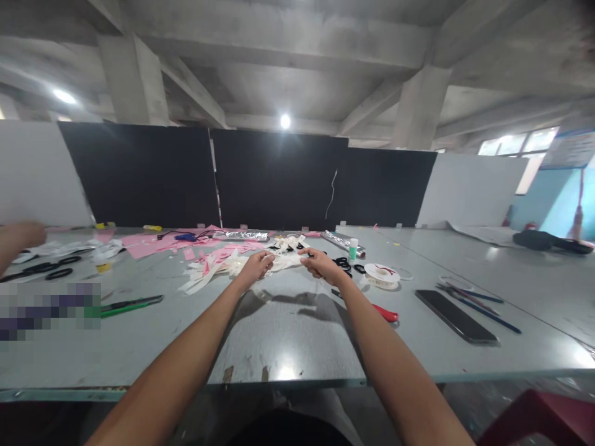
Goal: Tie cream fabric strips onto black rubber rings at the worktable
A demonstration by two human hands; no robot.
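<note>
Hands reach out over the grey bench (288, 334), both arms stretched far toward its back edge. The left hand (255, 267) and the right hand (320, 265) are close together, and each one pinches an end of a small white paper piece (284, 262). The fingers of both hands are curled tight on it. The paper piece sits just above the bench top, near the middle of the back half, and touches a heap of white and pink paper scraps (211, 267) that lies by the left hand.

Just behind the hands are more small white bits with black clips (288, 243), too small to tell well. Black scissors (346, 265) lie just beside the right hand, and a green glue bottle (353, 248) stands upright behind them. A white roll of ribbon (382, 275) lies flat a bit farther toward the right edge. A red-handled tool (387, 313) peeks out from under the right arm. A dark phone (456, 316) lies flat near the right front corner, with blue pencils (478, 303) beside it.

Toward the left edge lies a green-handled tool (131, 304), and more black scissors (44, 270) lie farther left. Pink paper sheets (149, 245) are spread along the back edge, next to a shiny foil roll (242, 235). Another person's hand (21, 236) rests at the far left edge.
</note>
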